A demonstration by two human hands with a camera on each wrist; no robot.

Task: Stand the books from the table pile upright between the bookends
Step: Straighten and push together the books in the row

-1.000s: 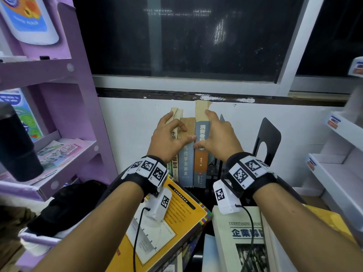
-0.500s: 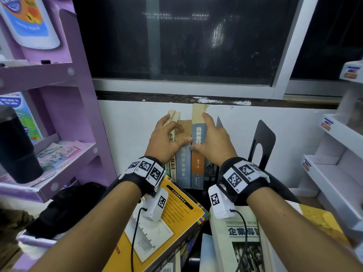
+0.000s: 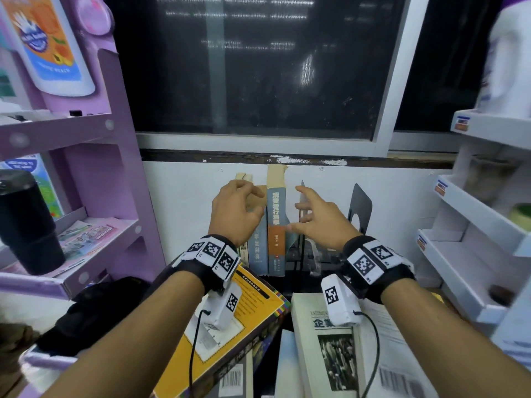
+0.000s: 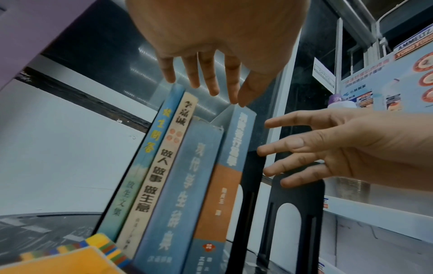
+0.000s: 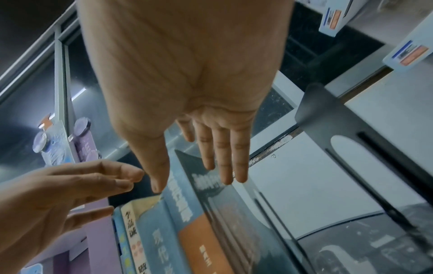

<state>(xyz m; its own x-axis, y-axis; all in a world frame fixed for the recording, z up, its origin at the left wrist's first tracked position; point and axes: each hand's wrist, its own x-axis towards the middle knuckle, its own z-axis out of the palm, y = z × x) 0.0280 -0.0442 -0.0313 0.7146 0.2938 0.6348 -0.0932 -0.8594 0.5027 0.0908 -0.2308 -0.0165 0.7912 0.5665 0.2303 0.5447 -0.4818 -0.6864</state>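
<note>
Several books stand upright against the wall; the rightmost is a blue-and-orange book (image 3: 276,225) (image 4: 228,172) (image 5: 194,224). A thin black bookend (image 3: 301,196) stands right beside it, and a second black bookend (image 3: 359,206) (image 4: 297,202) (image 5: 328,118) stands farther right. My left hand (image 3: 257,202) (image 4: 211,89) hovers over the book tops with relaxed fingers and holds nothing. My right hand (image 3: 296,208) (image 4: 276,152) (image 5: 199,176) is spread open just right of the blue-and-orange book, apart from it. The table pile lies near me: a yellow book (image 3: 247,314) and a white book (image 3: 324,340).
A purple shelf unit (image 3: 120,173) with a black tumbler (image 3: 26,225) stands on the left. White shelves (image 3: 474,254) stand on the right. A dark window (image 3: 258,67) is above the books. A black bag (image 3: 94,311) lies at the lower left.
Both hands have let go of the blue-and-orange book and drawn apart, the right hand moving rightward. The book stays upright.
</note>
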